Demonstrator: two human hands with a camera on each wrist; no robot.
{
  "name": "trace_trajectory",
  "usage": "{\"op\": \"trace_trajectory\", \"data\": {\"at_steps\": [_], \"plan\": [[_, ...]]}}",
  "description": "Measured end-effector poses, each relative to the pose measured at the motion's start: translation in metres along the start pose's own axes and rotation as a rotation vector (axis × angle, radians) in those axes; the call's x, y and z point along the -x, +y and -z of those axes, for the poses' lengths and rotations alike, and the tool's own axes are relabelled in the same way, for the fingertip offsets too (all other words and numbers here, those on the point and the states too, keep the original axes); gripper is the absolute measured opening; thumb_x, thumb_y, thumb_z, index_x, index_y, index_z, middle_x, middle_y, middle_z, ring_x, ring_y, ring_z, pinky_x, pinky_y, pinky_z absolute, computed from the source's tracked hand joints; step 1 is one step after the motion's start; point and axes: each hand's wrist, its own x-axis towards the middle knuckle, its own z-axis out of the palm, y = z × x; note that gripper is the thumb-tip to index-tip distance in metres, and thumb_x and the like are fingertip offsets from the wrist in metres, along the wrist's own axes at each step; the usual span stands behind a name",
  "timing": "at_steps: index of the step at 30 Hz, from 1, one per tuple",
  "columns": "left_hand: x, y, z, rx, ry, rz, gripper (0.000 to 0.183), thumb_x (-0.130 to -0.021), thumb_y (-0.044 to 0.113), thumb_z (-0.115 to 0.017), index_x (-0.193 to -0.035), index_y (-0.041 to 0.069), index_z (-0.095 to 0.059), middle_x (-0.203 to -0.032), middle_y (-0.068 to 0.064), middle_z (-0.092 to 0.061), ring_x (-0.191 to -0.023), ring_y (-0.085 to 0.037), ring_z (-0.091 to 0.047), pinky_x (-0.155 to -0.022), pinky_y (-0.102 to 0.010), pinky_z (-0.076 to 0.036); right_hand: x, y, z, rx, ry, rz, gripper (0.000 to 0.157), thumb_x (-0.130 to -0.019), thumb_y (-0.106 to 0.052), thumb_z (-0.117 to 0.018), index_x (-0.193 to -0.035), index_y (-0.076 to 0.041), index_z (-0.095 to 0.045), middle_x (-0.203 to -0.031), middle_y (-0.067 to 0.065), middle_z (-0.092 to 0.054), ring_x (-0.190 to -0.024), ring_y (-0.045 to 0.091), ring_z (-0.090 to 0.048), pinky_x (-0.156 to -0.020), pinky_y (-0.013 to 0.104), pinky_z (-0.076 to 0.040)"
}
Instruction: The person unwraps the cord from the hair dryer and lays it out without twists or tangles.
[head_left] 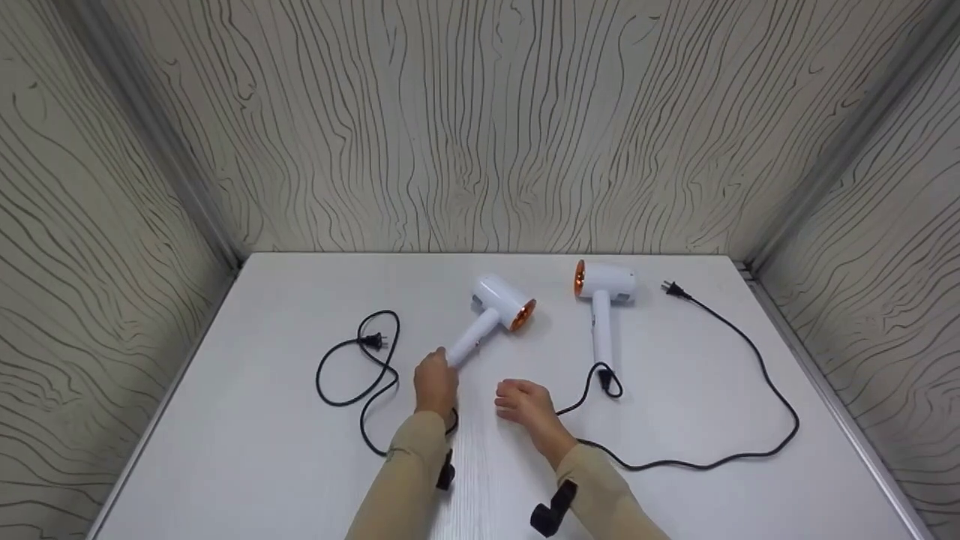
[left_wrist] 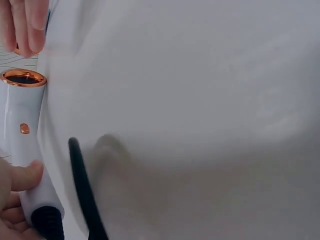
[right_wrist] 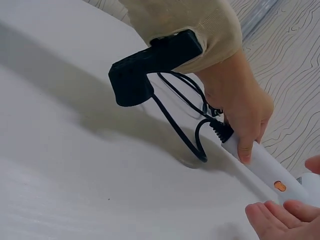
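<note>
My left hand grips a white hair dryer low on its handle, where the black cord comes out. The dryer's copper-rimmed end points to the right. In the left wrist view the thumb lies along the handle, below a small copper-coloured switch. Apart from the dryer, my right hand hovers over the table with its fingers loosely extended and nothing in them. The right wrist view shows the right hand's fingers near the handle, and the left hand around its lower end.
A second white hair dryer lies at the back right, its copper end facing left. Its cord curves across the right side to a plug. Left of my left hand lies the first dryer's looped cord and plug. Patterned walls enclose the white table.
</note>
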Motion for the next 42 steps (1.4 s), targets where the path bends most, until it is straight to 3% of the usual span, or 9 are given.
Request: {"op": "trace_trajectory", "data": {"at_steps": [5,12,20,33,38,42], "plan": [[0.001,-0.003,-0.001,0.047,-0.005,0.076,0.024,-0.085,0.001,-0.067,-0.107,-0.008,-0.065,-0.099,-0.024,-0.07,-0.093,-0.035,-0.07,-0.08,-0.041,-0.06,0.002,0.007,-0.005,0.032,-0.015,-0.015,0.04,-0.095,-0.016,-0.054,-0.125,0.011,-0.051,-0.125,0.03,-0.06,-0.103,0.023,-0.068,-0.09,0.035,-0.059],[-0.001,-0.005,-0.001,0.083,0.011,0.106,0.022,-0.087,0.001,-0.065,-0.106,-0.009,-0.064,-0.098,-0.024,-0.069,-0.094,-0.034,-0.069,-0.08,-0.041,-0.059,0.002,0.01,-0.008,0.049,-0.026,-0.022,0.039,-0.095,-0.017,-0.053,-0.124,0.01,-0.053,-0.124,0.028,-0.061,-0.1,0.019,-0.068,-0.091,0.034,-0.059],[-0.006,-0.004,-0.003,0.035,0.042,0.14,0.026,-0.084,0.005,-0.07,-0.104,-0.011,-0.066,-0.099,-0.024,-0.062,-0.094,-0.035,-0.063,-0.081,-0.041,-0.058,0.003,0.012,-0.007,0.056,-0.038,-0.025,0.037,-0.095,-0.015,-0.052,-0.122,0.01,-0.054,-0.122,0.027,-0.062,-0.101,0.021,-0.068,-0.091,0.035,-0.058],[-0.012,0.001,-0.005,-0.06,0.052,0.154,0.021,-0.081,0.014,-0.075,-0.084,-0.005,-0.067,-0.079,-0.019,-0.065,-0.075,-0.032,-0.066,-0.065,-0.042,-0.056,0.007,0.016,-0.014,0.033,-0.061,-0.022,0.04,-0.096,-0.017,-0.052,-0.122,0.013,-0.053,-0.117,0.03,-0.064,-0.097,0.022,-0.07,-0.087,0.035,-0.06],[-0.014,0.012,-0.005,0.005,0.029,0.185,0.023,-0.077,0.013,-0.079,-0.083,-0.005,-0.067,-0.08,-0.02,-0.066,-0.076,-0.032,-0.066,-0.069,-0.041,-0.056,0.007,0.016,-0.015,0.033,-0.059,-0.025,0.04,-0.095,-0.017,-0.053,-0.121,0.014,-0.054,-0.113,0.029,-0.066,-0.095,0.021,-0.07,-0.086,0.035,-0.06],[-0.015,0.018,-0.008,0.06,0.019,0.163,0.023,-0.076,0.011,-0.08,-0.082,-0.007,-0.066,-0.081,-0.021,-0.066,-0.079,-0.033,-0.066,-0.072,-0.041,-0.056,0.005,0.017,-0.015,0.049,-0.016,-0.032,0.039,-0.093,-0.016,-0.057,-0.118,0.014,-0.057,-0.107,0.024,-0.069,-0.087,0.015,-0.068,-0.08,0.031,-0.06]]}}
